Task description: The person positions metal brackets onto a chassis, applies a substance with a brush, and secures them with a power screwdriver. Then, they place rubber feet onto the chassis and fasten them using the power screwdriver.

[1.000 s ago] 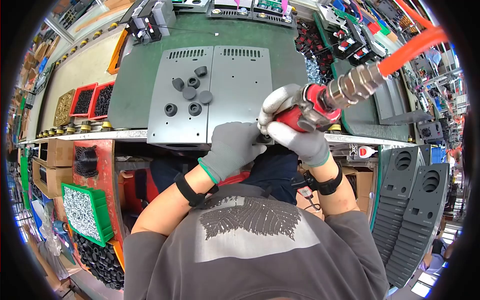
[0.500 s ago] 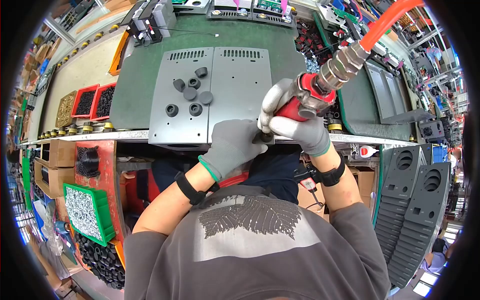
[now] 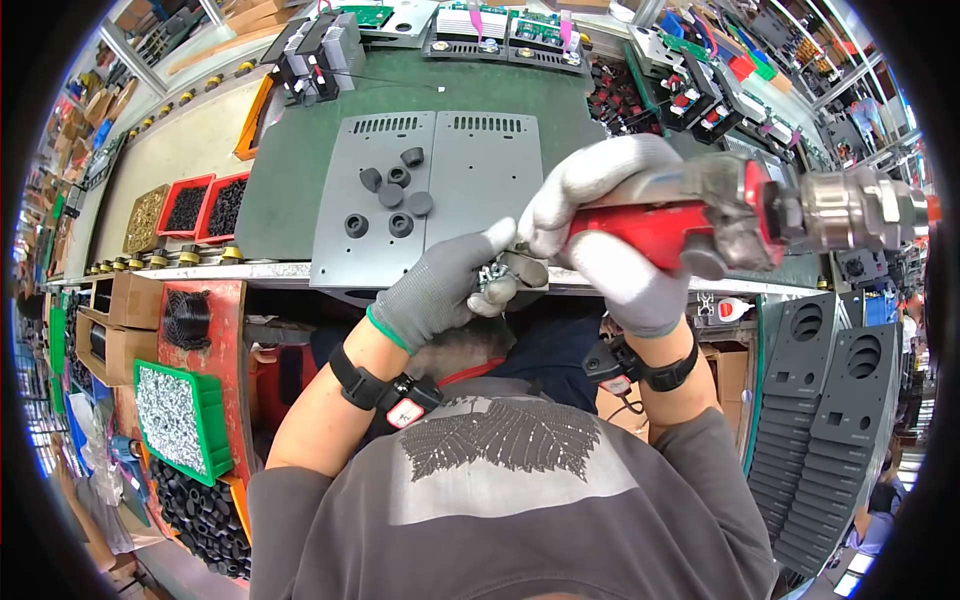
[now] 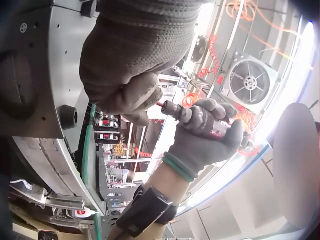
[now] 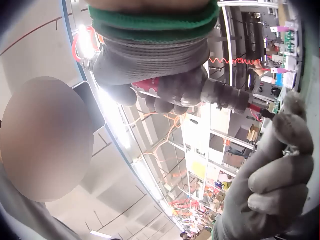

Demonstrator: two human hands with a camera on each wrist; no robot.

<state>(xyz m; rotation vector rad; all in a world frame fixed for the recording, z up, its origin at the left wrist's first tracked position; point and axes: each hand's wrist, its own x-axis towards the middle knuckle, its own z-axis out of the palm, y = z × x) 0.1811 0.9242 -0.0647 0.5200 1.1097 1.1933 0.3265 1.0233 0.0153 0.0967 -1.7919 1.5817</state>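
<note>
Two grey metal panels (image 3: 480, 190) lie side by side, several black rubber feet (image 3: 390, 195) loose on the left one. At the near right corner, a rubber foot (image 4: 68, 116) sits against the panel in the left wrist view. The gloved left hand (image 3: 435, 287) is turned up, fingers curled around small silvery screws (image 3: 492, 274), with thumb and forefinger near the driver's tip. My gloved right hand (image 3: 625, 235) grips a red air screwdriver (image 3: 650, 228), tilted nearly flat, its bit (image 5: 257, 109) pointing at the left fingertips. Whether bit and fingers touch, I cannot tell.
Red trays (image 3: 187, 207) of small black parts stand at the left, with a green bin (image 3: 180, 420) of screws below. Circuit assemblies (image 3: 500, 40) line the back of the green mat. Stacked dark panels (image 3: 845, 390) stand at the lower right.
The screwdriver has risen off the panel's near right corner and swung toward level. The left hand has shifted left and rolled upward, bringing the screws into sight.
</note>
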